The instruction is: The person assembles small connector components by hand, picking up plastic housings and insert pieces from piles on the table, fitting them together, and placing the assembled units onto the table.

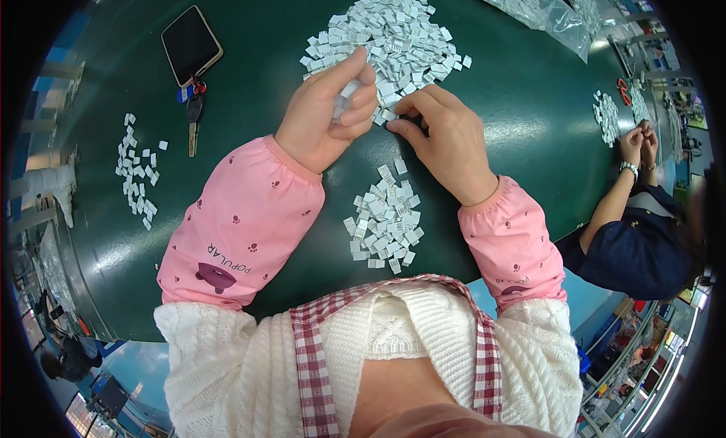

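Observation:
A large heap of small flat white tabs (393, 41), some with striped contacts, lies on the green table in front of me. My left hand (325, 113) is curled beside the heap's near edge, with several white tabs (345, 92) cupped in its palm, partly hidden by the fingers. At the same edge, my right hand (446, 139) has thumb and forefinger closed at a white tab (386, 115); the fingertips hide part of it. Between my forearms and closer to me sits a smaller pile of the same tabs (384, 220).
A phone (192, 46) and a key (194, 124) lie at the far left, above scattered tabs (136, 170). Clear plastic bags (533, 11) rest at the far right. Another person (631, 219) works at the right edge near a small tab pile (606, 118) and red-handled scissors (624, 92).

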